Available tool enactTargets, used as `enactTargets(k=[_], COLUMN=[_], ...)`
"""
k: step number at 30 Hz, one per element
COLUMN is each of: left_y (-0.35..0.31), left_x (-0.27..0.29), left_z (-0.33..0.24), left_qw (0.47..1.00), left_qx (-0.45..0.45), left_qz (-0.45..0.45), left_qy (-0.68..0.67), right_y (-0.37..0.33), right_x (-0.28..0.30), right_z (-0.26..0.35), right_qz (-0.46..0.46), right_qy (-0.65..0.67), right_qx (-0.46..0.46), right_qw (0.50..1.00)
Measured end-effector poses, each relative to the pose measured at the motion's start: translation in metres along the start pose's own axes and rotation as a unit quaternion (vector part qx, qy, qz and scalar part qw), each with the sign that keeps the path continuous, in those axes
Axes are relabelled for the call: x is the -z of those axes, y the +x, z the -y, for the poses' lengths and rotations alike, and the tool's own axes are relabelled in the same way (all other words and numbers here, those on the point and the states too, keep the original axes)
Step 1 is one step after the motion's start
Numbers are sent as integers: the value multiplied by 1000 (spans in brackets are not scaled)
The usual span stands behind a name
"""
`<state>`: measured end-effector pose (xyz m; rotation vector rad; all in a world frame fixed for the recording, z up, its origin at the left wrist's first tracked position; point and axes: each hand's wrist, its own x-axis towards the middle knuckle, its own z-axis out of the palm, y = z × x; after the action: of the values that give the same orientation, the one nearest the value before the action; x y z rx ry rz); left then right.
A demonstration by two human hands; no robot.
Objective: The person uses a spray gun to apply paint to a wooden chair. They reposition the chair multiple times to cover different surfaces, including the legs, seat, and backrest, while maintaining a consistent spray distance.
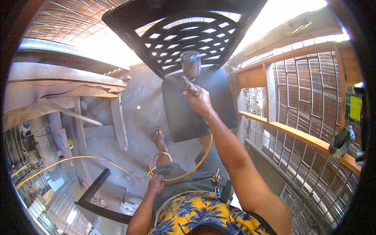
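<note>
My right hand [200, 102] is closed around a spray gun [189, 84] with a paint-smeared cup [190, 65] on top. The gun is held over a black chair, just in front of its openwork backrest [176, 38]. Pale mist hangs about the gun and the dark flat seat [188, 121] below it. A yellow air hose [206, 156] runs from beneath my right forearm, loops by my lap and trails off left. My left hand [156, 185] is closed on that hose at my thigh.
Left stands a rough wooden bench [70, 88] with braced legs. A dark-framed piece [92, 190] is low at the left, near my left arm. On the right, an orange-brown wooden frame [297, 135] leans by a metal grille [305, 86]. A bunch of keys [216, 178] hangs at my waist.
</note>
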<state>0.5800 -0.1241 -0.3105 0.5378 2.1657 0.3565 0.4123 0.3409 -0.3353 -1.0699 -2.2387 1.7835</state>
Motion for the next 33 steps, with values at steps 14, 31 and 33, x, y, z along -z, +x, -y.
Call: enactTargets(k=[14, 31, 33], left_y=[13, 14, 13], left_x=[12, 14, 14], left_z=[-17, -22, -23], left_qw=[998, 999, 999], left_qx=[-42, -25, -18], left_qz=[-7, -22, -17], left_qy=[-48, -34, -32], right_y=[-8, 10, 17], right_x=[42, 21, 12], right_z=[75, 57, 31], right_qz=[56, 61, 62], right_qy=[18, 47, 15], right_qx=[22, 71, 44], right_qw=[998, 994, 997])
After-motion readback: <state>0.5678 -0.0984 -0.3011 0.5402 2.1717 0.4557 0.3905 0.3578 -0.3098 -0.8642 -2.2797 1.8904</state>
